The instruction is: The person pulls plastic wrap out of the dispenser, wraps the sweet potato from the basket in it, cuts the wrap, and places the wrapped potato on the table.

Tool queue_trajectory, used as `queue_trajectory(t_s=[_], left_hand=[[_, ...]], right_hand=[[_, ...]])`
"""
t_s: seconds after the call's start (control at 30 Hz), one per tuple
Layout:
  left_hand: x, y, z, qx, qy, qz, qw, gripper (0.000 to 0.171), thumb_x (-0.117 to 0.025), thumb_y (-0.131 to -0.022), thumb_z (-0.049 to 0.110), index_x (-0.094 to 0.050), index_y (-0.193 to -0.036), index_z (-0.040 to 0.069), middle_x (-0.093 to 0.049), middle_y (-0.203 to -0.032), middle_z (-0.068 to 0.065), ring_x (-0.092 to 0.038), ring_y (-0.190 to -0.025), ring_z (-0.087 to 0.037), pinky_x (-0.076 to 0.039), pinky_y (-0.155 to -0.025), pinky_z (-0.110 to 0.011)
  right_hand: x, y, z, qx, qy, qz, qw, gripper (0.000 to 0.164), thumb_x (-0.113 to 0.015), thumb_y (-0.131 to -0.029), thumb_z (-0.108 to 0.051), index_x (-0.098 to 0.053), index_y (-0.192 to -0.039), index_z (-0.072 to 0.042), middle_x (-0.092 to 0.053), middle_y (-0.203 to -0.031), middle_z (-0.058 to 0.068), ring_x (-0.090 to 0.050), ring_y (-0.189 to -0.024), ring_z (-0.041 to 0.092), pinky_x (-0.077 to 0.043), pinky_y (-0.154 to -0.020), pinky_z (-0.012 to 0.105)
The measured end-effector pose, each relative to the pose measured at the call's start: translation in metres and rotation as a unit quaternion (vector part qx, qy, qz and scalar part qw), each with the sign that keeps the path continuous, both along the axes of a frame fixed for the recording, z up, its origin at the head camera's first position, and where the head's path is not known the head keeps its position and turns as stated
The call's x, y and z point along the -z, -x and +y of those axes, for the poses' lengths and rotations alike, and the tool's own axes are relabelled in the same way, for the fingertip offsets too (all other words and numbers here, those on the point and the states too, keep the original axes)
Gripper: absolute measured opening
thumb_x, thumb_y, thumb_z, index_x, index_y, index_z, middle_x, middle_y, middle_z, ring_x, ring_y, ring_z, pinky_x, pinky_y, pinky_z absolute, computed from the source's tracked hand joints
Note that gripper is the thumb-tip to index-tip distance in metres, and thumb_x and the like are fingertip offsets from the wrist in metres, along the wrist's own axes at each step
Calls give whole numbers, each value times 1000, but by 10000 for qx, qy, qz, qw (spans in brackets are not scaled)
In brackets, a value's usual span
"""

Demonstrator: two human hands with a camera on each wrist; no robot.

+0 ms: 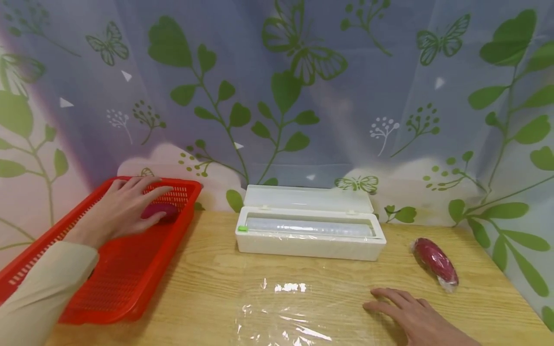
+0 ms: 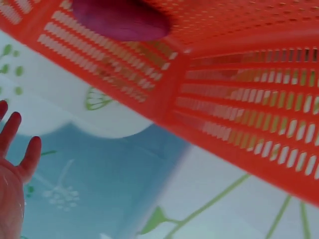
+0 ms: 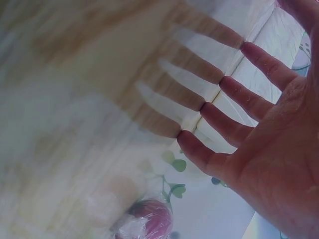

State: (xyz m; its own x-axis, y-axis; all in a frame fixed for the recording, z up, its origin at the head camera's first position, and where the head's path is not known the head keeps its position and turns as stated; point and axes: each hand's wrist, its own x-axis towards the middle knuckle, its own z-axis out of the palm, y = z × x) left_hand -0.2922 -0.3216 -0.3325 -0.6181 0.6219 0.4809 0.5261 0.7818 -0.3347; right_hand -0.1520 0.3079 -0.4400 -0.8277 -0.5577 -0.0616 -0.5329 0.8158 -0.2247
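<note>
My left hand (image 1: 117, 209) reaches into the red plastic basket (image 1: 144, 283), fingers stretched out over a purple sweet potato (image 1: 162, 210) at its far end. In the left wrist view, that hand (image 2: 11, 184) has its fingers spread apart from the sweet potato (image 2: 122, 20). My right hand (image 1: 409, 317) has its fingers extended at the right edge of a sheet of clear cling film (image 1: 294, 307) on the table. Seen from the right wrist, the fingertips of this hand (image 3: 269, 134) touch the surface and nothing is held.
At the back stands a white cling film dispenser (image 1: 307, 245), lid raised, with a film roll (image 1: 303, 227) inside and a green cutter slider (image 1: 243, 228). A film-wrapped sweet potato (image 1: 434, 259) lies on the right. Behind the wooden table (image 1: 207, 269) hangs a patterned curtain (image 1: 368, 120).
</note>
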Motion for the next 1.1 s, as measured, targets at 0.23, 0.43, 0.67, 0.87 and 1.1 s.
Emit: queue_trajectory(t_s=[0.23,0.43,0.67,0.87,1.1], left_hand=[[15,14,-14,-196,-46,-135,9997,63,-82,-75,34,-64,-131,12,-60,-128,-23,-62,-107,-44,-49,-75,-62],[26,24,-17,-352,50,-419,9985,61,-82,-77,35,-65,-130,11,-61,-126,-24,-62,-107,-45,-50,-77,-64],[34,33,-14,-487,333,-765,9953,62,-83,-77,36,-65,-130,10,-61,-126,-23,-60,-111,-45,-50,-82,-68],[40,39,-12,-617,495,-1027,9916,62,-84,-76,35,-66,-130,10,-62,-125,-22,-61,-111,-44,-51,-82,-67],[49,43,-13,-631,593,-1191,9891,57,-85,-75,33,-67,-125,12,-65,-115,-19,-63,-105,-43,-52,-82,-69]], right_hand=[[0,0,0,-96,-96,267,9995,78,-69,-78,-76,-51,-143,-39,-52,-147,5,-54,-125,36,-50,-78,58],[-1,0,-1,-48,-61,167,9998,77,-70,-77,-75,-51,-143,-40,-52,-148,5,-53,-126,36,-50,-79,59],[-2,0,-1,-8,-1,73,10000,76,-70,-77,-75,-51,-143,-42,-51,-148,5,-53,-127,38,-50,-80,63],[-3,0,0,88,63,-108,9999,76,-71,-77,-73,-51,-143,-43,-51,-149,7,-52,-127,41,-49,-81,67],[-3,-1,1,87,42,-129,9999,74,-71,-79,-73,-50,-144,-43,-51,-149,6,-51,-128,40,-49,-81,67]])
